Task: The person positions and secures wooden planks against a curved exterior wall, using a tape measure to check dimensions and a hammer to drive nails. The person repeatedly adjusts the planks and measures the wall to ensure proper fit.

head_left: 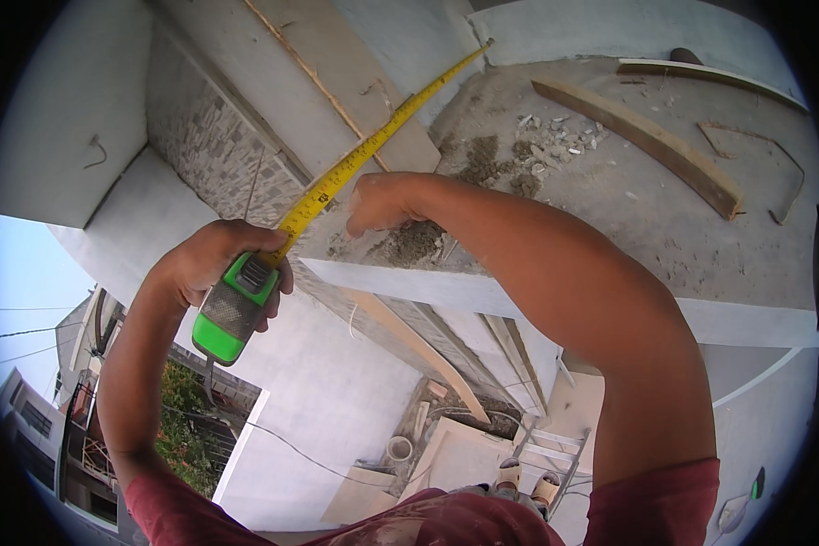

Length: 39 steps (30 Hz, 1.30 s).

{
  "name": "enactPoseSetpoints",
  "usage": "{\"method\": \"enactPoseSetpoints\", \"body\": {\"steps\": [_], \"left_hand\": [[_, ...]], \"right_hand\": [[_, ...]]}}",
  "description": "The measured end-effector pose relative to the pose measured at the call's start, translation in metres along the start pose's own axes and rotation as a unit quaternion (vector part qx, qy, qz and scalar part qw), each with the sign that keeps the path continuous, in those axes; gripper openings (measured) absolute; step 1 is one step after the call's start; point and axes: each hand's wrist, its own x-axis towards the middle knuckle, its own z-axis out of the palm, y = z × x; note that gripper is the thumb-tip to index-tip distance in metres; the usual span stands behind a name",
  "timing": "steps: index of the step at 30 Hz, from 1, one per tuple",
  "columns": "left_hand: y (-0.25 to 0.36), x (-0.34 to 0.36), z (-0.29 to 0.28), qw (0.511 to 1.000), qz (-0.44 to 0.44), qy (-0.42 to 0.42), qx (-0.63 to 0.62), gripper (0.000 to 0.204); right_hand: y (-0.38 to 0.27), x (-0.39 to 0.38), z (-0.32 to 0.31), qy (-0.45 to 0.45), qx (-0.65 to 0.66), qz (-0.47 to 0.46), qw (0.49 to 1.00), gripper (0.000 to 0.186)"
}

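My left hand (211,259) is closed around a green and black tape measure (234,308), its thumb lying at the mouth where the blade comes out. The yellow blade (346,168) runs up and away to the right, its far end at the wall by the back corner of the concrete ledge (628,237). My right hand (380,200) is at the ledge's left edge, just right of the blade, with its fingers curled downward and together. Whatever its fingertips may hold is hidden. Loose mortar (414,244) lies beside that hand.
On the ledge lie a wooden plank (646,141), rubble (555,141), a bent metal rod (773,150) and a pale strip (710,77). Far below are sandalled feet (510,475) at a metal ladder (555,446), a bucket (399,448) and boards. A cable (300,450) crosses lower left.
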Motion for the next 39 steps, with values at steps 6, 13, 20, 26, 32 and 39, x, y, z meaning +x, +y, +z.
{"method": "enactPoseSetpoints", "body": {"steps": [6,13,20,26,32,39], "left_hand": [[0.0,0.001,-0.008,1.0,-0.009,-0.026,-0.012,0.045],[-0.005,0.003,-0.004,0.998,-0.002,-0.033,-0.057,0.045],[-0.005,0.004,-0.007,0.999,-0.003,-0.036,-0.024,0.044],[-0.01,0.005,-0.008,0.999,0.03,-0.032,-0.008,0.043],[-0.015,0.009,-0.013,0.999,0.028,-0.03,-0.018,0.042],[-0.016,0.015,-0.015,0.999,0.039,-0.009,0.025,0.04]], "right_hand": [[0.003,0.013,0.003,0.057,0.092,-0.014,0.994,0.019],[-0.007,0.009,0.006,0.032,0.023,0.029,0.999,0.026],[-0.007,-0.022,-0.049,-0.091,-0.084,0.169,0.978,0.021],[-0.011,-0.045,-0.12,0.306,-0.136,0.162,0.928,0.038],[-0.038,-0.017,-0.112,0.428,-0.165,-0.03,0.888,0.106],[-0.039,0.004,-0.099,0.367,-0.276,-0.021,0.888,0.126]]}}
